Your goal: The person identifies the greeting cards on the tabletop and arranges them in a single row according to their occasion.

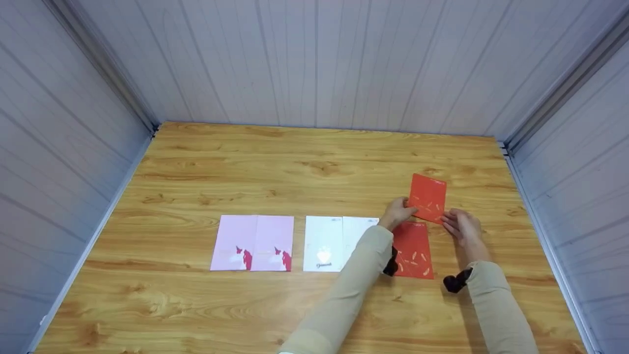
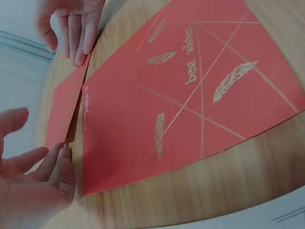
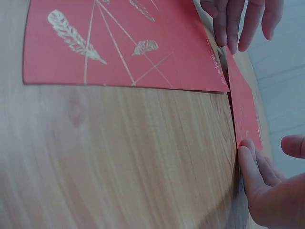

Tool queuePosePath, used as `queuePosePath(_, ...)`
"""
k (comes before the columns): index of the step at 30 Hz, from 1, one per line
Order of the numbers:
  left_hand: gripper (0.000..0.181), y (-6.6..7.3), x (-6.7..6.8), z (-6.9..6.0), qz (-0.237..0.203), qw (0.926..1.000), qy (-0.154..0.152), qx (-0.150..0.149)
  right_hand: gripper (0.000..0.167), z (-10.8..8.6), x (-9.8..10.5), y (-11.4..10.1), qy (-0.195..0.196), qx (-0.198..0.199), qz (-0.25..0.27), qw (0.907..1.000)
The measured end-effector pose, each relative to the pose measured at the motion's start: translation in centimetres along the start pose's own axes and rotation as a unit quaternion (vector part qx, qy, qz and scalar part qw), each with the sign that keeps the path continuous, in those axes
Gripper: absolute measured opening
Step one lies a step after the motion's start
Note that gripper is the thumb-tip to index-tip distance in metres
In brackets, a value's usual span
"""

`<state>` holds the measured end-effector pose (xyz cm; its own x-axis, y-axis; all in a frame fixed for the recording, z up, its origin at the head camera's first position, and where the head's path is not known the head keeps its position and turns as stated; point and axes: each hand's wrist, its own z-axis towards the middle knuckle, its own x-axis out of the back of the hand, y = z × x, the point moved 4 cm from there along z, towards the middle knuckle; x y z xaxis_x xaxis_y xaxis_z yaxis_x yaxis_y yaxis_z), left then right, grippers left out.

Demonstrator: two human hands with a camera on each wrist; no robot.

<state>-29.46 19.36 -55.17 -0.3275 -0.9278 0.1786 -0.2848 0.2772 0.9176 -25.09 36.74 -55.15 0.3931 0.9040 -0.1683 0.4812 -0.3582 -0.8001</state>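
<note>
A red card (image 1: 428, 197) with pale feather prints lies tilted between the two hands, above a second red card (image 1: 414, 250). My left hand (image 1: 397, 213) touches its lower left side with extended fingers, the thumb held apart from it in the left wrist view. On its lower right corner rest the fingertips of my right hand (image 1: 463, 227); in the right wrist view that thumb also stands off the card. The second red card (image 2: 190, 95) bears gold feathers and "best wishes". Whether the upper card is slightly raised, I cannot tell.
Two pink cards (image 1: 233, 241) with red and white figures lie side by side at the left. Two white cards (image 1: 322, 241) sit in the middle, one partly behind the left sleeve. The wood-grain table (image 1: 295, 167) is bounded by pale panel walls (image 1: 314, 64).
</note>
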Motion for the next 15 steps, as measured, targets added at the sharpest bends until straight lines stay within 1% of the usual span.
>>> queuePosePath(3, 0.040, 0.03, -0.08, 0.06, 0.001, 0.9997, 0.023, 0.002, 0.045, -0.09, 0.06, 0.04, -0.006, 0.001, 0.001, 1.0000)
queuePosePath(8, 0.036, 0.62, 0.03, -0.05, 0.017, 0.9980, 0.059, -0.010, 0.050, -0.22, -0.04, 0.06, -0.024, 0.007, -0.002, 0.9997)
queuePosePath(11, 0.031, 0.87, 0.01, -0.27, 0.025, 0.9969, 0.073, -0.019, 0.051, -0.26, -0.09, 0.13, -0.029, 0.010, -0.001, 0.9995)
queuePosePath(15, 0.024, 0.85, -0.13, -0.56, 0.029, 0.9953, 0.088, -0.029, 0.050, -0.20, -0.03, 0.27, -0.033, 0.014, 0.006, 0.9993)
